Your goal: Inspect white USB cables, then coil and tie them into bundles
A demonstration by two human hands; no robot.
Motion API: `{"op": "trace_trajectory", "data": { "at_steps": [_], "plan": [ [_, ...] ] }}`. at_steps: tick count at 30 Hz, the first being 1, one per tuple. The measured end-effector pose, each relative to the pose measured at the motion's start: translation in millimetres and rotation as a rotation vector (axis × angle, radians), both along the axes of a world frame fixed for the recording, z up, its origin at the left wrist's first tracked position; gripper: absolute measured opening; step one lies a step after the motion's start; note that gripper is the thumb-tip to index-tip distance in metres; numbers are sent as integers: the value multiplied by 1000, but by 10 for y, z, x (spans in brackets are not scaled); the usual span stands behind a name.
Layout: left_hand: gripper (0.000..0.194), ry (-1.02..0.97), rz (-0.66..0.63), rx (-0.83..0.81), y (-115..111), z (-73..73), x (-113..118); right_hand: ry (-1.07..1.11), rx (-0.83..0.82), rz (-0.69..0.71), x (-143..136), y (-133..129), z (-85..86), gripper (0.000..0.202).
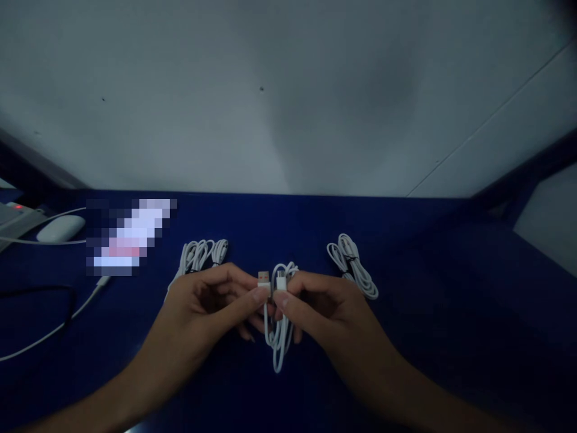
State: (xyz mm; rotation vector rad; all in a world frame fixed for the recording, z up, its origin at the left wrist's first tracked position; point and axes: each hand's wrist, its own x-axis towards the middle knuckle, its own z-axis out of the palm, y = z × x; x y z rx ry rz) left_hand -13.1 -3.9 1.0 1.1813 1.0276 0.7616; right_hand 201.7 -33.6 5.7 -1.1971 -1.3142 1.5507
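Observation:
Between my two hands is a white USB charging cable [278, 356], its loops hanging below the fingertips. My left hand [211, 304] pinches the larger USB plug, which shows orange inside its metal end. Close beside it, my right hand [324, 300] pinches the smaller metal-tipped plug. Both plugs point up, side by side and slightly apart. Beyond my left hand lie bundled white cables [195, 255] with dark ties, partly hidden by that hand. Another tied white cable bundle [354, 267] rests just beyond my right hand.
A blue tabletop [279, 222] runs back to a pale wall [202, 120]. At the left are a blurred-out lit screen [135, 234] with a white cord plugged in, a white rounded object [62, 229] and a white power strip [18, 219] with a red light.

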Motion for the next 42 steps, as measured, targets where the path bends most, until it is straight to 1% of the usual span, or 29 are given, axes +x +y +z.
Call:
{"op": "trace_trajectory", "data": {
  "at_steps": [4,11,15,18,24,28,31,33,38,42],
  "plan": [
    [3,2,-6,15,0,17,15,-15,-7,-9,-3,0,-11,32],
    [6,66,32,80,-57,64,30,-1,-25,-3,-23,11,10,35],
    [7,74,38,123,-83,69,35,-9,18,-9,-19,39,-11,34],
    [8,61,38,146,-107,76,48,32,39,0,-16,58,-43,34],
    [8,36,73,107,-133,91,28,40,56,-28,-17,52,-48,34],
    [7,6,75,94,-113,73,8,25,54,-34,-7,43,-56,31],
    [10,-33,99,72,-97,72,18,9,59,-38,0,38,-77,33],
    [8,-55,100,56,-91,80,31,-1,72,-37,0,36,-83,34],
    [13,-66,112,41,-90,102,48,-48,120,-56,-11,27,-53,33],
    [13,-82,127,11,-84,87,39,-66,147,-63,-15,11,-26,29]
  ]
}}
